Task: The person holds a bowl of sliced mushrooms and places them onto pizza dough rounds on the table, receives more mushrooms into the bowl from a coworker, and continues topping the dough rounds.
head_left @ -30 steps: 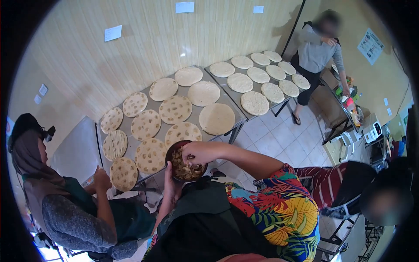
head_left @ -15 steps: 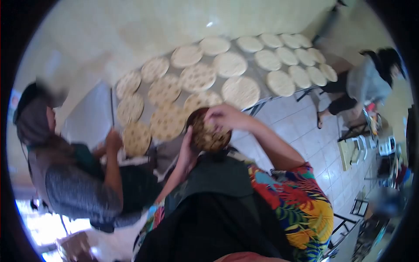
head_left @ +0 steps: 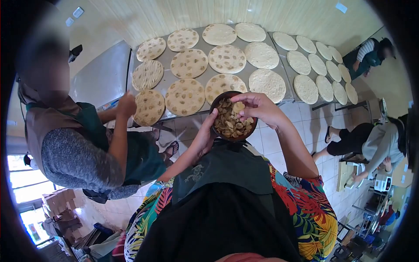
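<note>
My left hand grips the left side of a dark round bowl, its thumb over the rim. Brown and yellowish slices fill much of the bowl. Over its upper right part, my right hand pinches a pale slice between thumb and fingers. Just beyond the bowl lies a round flatbread dotted with brown pieces, partly hidden by the rim. Beside it is a plain round flatbread.
Metal tables bear several more round breads, dotted on the left and plain on the right. A co-worker in a green apron stands close on my left. Another person in grey bends at the right; a third is behind.
The view has turned, so the tables appear higher and more to the left co-worker's right. My right hand has lifted a slice from among the others. The person in grey has moved and bends lower.
</note>
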{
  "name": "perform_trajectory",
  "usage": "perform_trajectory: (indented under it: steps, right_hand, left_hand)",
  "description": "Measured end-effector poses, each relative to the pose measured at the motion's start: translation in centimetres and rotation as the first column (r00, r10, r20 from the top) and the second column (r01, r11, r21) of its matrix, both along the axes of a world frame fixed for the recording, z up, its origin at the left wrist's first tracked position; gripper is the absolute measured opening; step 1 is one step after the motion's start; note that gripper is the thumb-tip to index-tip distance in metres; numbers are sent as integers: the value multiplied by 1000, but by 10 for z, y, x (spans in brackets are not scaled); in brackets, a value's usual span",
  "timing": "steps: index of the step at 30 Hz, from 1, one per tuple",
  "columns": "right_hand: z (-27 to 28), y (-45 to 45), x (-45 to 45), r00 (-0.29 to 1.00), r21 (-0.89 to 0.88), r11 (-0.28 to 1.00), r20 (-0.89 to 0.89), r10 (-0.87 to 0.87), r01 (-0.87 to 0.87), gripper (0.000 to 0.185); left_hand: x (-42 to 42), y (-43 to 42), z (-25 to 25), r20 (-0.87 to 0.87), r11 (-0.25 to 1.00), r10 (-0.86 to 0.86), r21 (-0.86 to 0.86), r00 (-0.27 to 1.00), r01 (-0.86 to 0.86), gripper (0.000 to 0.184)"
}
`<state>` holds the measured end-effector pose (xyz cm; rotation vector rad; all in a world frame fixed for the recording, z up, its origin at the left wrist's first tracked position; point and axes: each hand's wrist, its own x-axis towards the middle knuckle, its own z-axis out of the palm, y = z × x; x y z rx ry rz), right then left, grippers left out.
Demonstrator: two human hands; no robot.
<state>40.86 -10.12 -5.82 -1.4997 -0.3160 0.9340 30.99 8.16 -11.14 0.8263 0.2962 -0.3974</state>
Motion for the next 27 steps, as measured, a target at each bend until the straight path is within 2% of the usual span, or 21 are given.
perform_trajectory:
  steps: [1, 3, 4, 6, 10, 11, 12, 17, 21, 23, 27]
  right_hand:
    - [0, 1, 1, 1000, -5, 1000, -2, 3, -3, 35]
    - [-1, 4, 2, 976, -50, 996, 200, 84, -76, 37]
    - [-2, 5, 4, 977, -58, 995, 193, 92, -82, 37]
    - [-2, 5, 8, 996, -40, 998, 75, 51, -49, 34]
    - [2, 11, 6, 986, -2, 990, -91, -143, 143, 32]
    - [-6, 8, 8, 975, 56, 985, -162, -154, 165, 31]
    - [-5, 7, 9, 976, 48, 987, -161, -145, 155, 31]
    - [-14, 1, 17, 948, 142, 978, -303, -102, 150, 29]
    - [-7, 3, 15, 960, 164, 978, -269, -83, 130, 29]
    - [0, 7, 9, 979, 118, 984, -165, -116, 137, 28]
    - [0, 10, 11, 997, 10, 998, -60, -54, 55, 24]
  left_hand:
    - [0, 1, -2, -11, 1000, 8, 13, 1000, -8, 64]
    - [1, 3, -7, -31, 1000, 22, 20, 999, -22, 64]
    - [2, 4, -12, -23, 999, 29, 15, 999, -28, 64]
    - [2, 6, -17, -22, 999, 42, -4, 999, -42, 65]
    - [4, 5, -15, -7, 998, 61, -27, 998, -61, 65]
    - [4, 6, -15, -3, 998, 63, -10, 998, -63, 64]
    - [4, 7, -16, -2, 998, 68, 12, 998, -68, 64]
    - [7, 8, -25, 14, 997, 66, -47, 998, -65, 66]
    - [7, 8, -26, -7, 997, 74, 0, 997, -74, 68]
    - [6, 8, -28, -24, 995, 97, 11, 995, -97, 68]
    - [5, 7, -23, 44, 995, 99, 26, 994, -100, 64]
